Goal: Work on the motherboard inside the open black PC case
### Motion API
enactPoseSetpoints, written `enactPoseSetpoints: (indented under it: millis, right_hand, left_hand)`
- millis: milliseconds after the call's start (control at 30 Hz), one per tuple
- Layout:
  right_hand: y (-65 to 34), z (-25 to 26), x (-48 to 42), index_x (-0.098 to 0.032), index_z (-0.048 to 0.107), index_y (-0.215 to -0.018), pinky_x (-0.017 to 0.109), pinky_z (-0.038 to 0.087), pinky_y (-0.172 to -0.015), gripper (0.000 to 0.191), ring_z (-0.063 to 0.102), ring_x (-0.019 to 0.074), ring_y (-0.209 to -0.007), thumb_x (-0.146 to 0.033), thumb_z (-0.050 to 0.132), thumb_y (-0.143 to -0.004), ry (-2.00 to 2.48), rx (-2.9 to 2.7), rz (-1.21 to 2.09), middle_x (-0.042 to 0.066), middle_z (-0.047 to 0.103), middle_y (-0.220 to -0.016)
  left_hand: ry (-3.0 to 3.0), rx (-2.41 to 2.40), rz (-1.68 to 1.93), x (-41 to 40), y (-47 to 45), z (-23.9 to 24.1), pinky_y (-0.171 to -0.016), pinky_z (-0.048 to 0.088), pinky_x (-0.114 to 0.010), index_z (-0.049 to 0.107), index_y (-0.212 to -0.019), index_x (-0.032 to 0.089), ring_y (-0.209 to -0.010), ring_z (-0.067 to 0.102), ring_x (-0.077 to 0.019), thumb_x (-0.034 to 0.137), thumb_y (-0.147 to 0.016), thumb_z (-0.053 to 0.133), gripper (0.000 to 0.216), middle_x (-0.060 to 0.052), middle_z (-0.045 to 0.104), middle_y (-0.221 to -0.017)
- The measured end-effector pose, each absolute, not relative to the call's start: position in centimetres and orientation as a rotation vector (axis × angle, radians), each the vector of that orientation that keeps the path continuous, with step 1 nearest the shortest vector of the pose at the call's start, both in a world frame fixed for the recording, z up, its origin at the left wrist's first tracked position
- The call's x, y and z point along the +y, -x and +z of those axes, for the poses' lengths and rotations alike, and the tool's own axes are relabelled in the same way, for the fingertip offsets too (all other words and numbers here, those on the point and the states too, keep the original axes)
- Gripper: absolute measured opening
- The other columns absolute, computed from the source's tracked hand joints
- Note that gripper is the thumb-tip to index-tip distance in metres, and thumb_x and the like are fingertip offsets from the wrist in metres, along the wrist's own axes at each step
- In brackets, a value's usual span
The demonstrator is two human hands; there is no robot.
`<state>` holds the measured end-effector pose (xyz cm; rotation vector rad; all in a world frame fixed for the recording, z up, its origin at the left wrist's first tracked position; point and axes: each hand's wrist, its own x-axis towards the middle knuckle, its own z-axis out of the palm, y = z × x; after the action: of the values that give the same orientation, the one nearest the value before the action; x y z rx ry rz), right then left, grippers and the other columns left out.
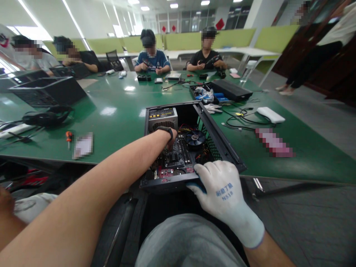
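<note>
An open black computer case (222, 141) lies on the green table (119, 111), hanging over its near edge. Inside are a motherboard (175, 159), a round CPU fan (194, 139) and a grey power supply (162, 120). My bare left hand (171, 139), a black band on its wrist, reaches down into the case beside the power supply; its fingers are hidden behind the wrist. My right hand (219, 189), in a white knit glove, grips the case's near edge with the fingers curled over it.
A small orange-handled screwdriver (68, 136) lies at the left. Black cables (241, 115) and a white box (271, 115) sit right of the case. Another open case (222, 91) and a black panel (47, 91) lie further back. Several people sit at the far side.
</note>
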<state>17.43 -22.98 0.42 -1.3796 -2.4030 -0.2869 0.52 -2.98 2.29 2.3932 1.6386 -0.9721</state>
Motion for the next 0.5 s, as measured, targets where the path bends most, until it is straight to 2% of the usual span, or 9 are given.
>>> enactPoseSetpoints:
  millis: [100,200,300,333,400,500]
  right_hand:
    - [-18.5,-0.1,-23.2,-0.020,0.056,-0.119,0.041,0.035,-0.083,0.046,0.054,0.0261,-0.094,-0.048,0.064,-0.083,1.176,-2.310,-0.258,0.008,0.063,-0.103]
    - [-20.6,-1.2,-22.9,-0.019,0.056,-0.120,0.045,0.039,-0.093,0.043,0.054,0.0283,-0.107,-0.042,0.060,-0.085,1.034,-1.993,-0.306,0.011,0.061,-0.112]
    - [-23.2,-3.3,-21.2,-0.018,0.059,-0.109,0.045,0.040,-0.094,0.031,0.055,0.0262,-0.105,-0.039,0.045,-0.092,1.203,-1.560,-0.358,0.011,0.062,-0.106]
    - [-24.1,-4.1,-20.3,-0.017,0.059,-0.106,0.045,0.040,-0.095,0.033,0.055,0.0253,-0.105,-0.040,0.037,-0.095,1.315,-1.448,-0.339,0.012,0.062,-0.105]
    - [-25.7,-6.0,-18.3,-0.017,0.057,-0.103,0.042,0.042,-0.090,0.051,0.056,0.0231,-0.100,-0.035,0.009,-0.099,1.459,-1.363,-0.272,0.013,0.061,-0.102]
    - [-27.7,-8.6,-15.5,-0.018,0.057,-0.092,0.037,0.041,-0.080,0.045,0.055,0.0213,-0.087,-0.035,0.016,-0.099,1.601,-1.403,-0.204,0.009,0.061,-0.089]
  left_hand:
    - [-2.391,1.642,-0.987,-3.2,-0.5,2.5,-0.095,0.049,-0.031,0.074,-0.111,0.014,-0.102,0.067,-0.0279,0.037,-0.053,0.087,0.064,-0.012,0.073,-0.113]
    - [-2.402,1.627,-1.011,-2.8,-0.4,2.2,-0.095,0.050,-0.032,0.074,-0.113,0.014,-0.103,0.067,-0.0286,0.036,-0.053,0.087,0.066,-0.012,0.072,-0.114]
    - [-2.394,1.634,-0.979,-2.2,-0.2,1.5,-0.097,0.049,-0.035,0.075,-0.110,0.014,-0.105,0.066,-0.0313,0.032,-0.049,0.088,0.066,-0.013,0.072,-0.114]
    - [-2.382,1.638,-0.953,-2.0,-0.2,1.3,-0.097,0.049,-0.035,0.075,-0.109,0.014,-0.105,0.066,-0.0319,0.031,-0.047,0.089,0.065,-0.013,0.072,-0.113]
    - [-2.358,1.639,-0.919,-1.9,-0.2,1.1,-0.096,0.050,-0.036,0.076,-0.107,0.015,-0.103,0.067,-0.0320,0.028,-0.045,0.089,0.064,-0.012,0.073,-0.111]
    - [-2.363,1.639,-0.937,-1.7,-0.1,0.9,-0.096,0.050,-0.035,0.076,-0.107,0.014,-0.101,0.068,-0.0312,0.027,-0.045,0.089,0.065,-0.012,0.074,-0.109]
